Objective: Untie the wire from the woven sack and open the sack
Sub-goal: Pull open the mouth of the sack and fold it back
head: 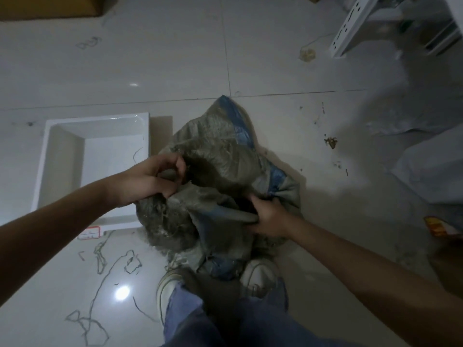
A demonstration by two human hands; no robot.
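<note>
A grey-green woven sack [220, 151] with blue stripes sits on the tiled floor in front of my feet. My left hand [147, 179] grips the sack's rim on its left side, fingers curled into the fabric. My right hand [268, 216] holds the rim on the right, thumb over a fold. Between the hands the mouth gapes as a dark opening [200, 176]. Loose strands of wire or string [110, 259] lie on the floor at the lower left. No wire shows around the sack's mouth.
A white rectangular tray [65, 146] stands on the floor left of the sack, a cardboard piece [162, 126] beside it. My shoes [258, 274] are under the sack. White perforated metal rails [355, 26] lie at the upper right, white bags [431, 171] at the right.
</note>
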